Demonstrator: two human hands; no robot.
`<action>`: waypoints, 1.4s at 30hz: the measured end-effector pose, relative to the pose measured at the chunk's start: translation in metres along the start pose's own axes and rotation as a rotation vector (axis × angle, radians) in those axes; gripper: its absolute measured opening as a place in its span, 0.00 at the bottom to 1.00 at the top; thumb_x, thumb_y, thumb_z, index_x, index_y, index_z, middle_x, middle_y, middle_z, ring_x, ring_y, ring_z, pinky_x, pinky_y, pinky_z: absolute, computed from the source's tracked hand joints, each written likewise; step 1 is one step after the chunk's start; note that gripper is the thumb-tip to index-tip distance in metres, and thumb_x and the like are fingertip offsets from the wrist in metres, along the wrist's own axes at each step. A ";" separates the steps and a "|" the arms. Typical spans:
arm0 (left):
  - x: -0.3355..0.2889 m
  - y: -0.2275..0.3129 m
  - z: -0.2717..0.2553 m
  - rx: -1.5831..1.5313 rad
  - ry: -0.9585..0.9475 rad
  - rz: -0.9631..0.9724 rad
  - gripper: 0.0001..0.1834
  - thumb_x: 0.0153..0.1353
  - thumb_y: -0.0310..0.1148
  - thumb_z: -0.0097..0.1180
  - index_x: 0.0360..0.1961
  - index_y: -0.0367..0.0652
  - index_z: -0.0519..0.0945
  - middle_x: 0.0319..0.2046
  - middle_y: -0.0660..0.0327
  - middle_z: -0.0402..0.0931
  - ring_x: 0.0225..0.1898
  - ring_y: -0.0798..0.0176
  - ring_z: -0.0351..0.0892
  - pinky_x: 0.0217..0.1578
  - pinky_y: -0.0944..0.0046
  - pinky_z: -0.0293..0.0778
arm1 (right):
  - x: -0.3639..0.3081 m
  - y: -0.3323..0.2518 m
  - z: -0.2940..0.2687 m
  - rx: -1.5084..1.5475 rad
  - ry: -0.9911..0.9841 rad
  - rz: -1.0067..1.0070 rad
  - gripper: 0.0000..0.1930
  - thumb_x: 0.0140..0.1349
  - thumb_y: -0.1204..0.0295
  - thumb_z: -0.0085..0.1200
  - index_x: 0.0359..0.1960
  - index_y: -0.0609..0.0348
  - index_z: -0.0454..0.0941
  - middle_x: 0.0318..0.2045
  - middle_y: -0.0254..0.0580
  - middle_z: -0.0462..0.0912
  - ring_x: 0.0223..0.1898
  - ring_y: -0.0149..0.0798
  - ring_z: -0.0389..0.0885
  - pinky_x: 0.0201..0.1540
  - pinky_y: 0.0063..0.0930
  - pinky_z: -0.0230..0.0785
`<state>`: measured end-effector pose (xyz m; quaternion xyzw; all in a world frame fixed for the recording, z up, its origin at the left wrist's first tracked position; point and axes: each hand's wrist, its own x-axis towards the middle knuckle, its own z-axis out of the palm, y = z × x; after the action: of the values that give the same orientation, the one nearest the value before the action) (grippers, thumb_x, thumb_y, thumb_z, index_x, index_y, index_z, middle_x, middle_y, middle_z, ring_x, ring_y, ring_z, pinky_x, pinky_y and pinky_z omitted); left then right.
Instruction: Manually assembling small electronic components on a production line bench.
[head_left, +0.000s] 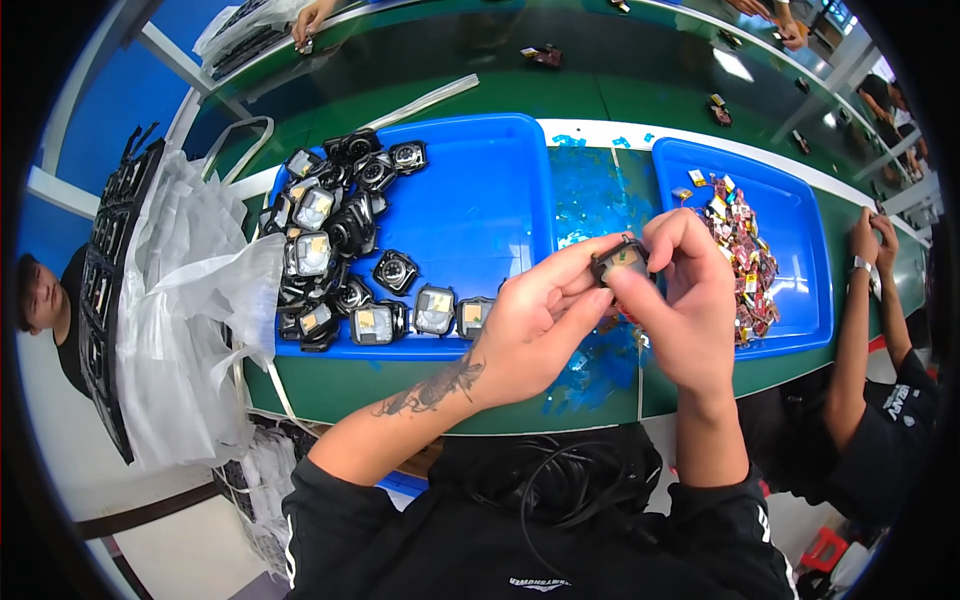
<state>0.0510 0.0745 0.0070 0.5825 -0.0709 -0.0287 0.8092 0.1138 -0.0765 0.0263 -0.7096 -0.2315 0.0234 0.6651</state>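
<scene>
Between my two hands is a small black watch case (622,256), held up above the bench. My left hand (530,322) grips its left side with fingers and thumb. My right hand (690,310) is closed about the other side, its thumb pressed near the lower face and its fingers curled behind. The fingers partly cover the case. Left of my hands, a blue tray (480,190) holds many similar black watch cases (350,225), heaped along its left side and lower edge. To the right, a second blue tray (808,270) holds a pile of small reddish and yellow electronic parts (745,262).
Shiny blue film scraps (590,200) litter the green bench between the trays. At left stand stacked black trays with white plastic sheeting (190,300). Beyond runs a green conveyor belt (640,75) carrying small parts. A co-worker's arms (862,300) are at the right.
</scene>
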 end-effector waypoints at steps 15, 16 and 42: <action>0.000 0.004 -0.007 0.242 0.086 0.317 0.23 0.63 0.16 0.49 0.61 0.36 0.71 0.55 0.51 0.72 0.49 0.64 0.79 0.50 0.65 0.76 | -0.026 -0.007 -0.020 0.266 -0.038 0.170 0.09 0.58 0.86 0.59 0.41 0.71 0.77 0.39 0.43 0.82 0.38 0.29 0.82 0.44 0.20 0.75; 0.001 0.011 -0.009 0.517 0.049 0.381 0.22 0.60 0.16 0.54 0.57 0.37 0.75 0.53 0.50 0.74 0.48 0.61 0.80 0.49 0.65 0.77 | -0.026 -0.007 -0.022 0.297 -0.064 0.179 0.09 0.58 0.86 0.59 0.40 0.70 0.78 0.39 0.43 0.82 0.39 0.29 0.82 0.43 0.20 0.75; 0.000 0.003 -0.002 0.108 0.040 0.011 0.21 0.62 0.16 0.52 0.57 0.36 0.76 0.53 0.54 0.77 0.48 0.66 0.80 0.47 0.69 0.79 | -0.031 0.006 -0.007 -0.051 0.088 0.017 0.15 0.54 0.86 0.62 0.41 0.63 0.72 0.34 0.34 0.75 0.33 0.24 0.75 0.35 0.18 0.69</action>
<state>0.0511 0.0777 0.0090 0.6256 -0.0592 -0.0086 0.7779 0.0905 -0.0938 0.0128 -0.7287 -0.1964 -0.0079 0.6560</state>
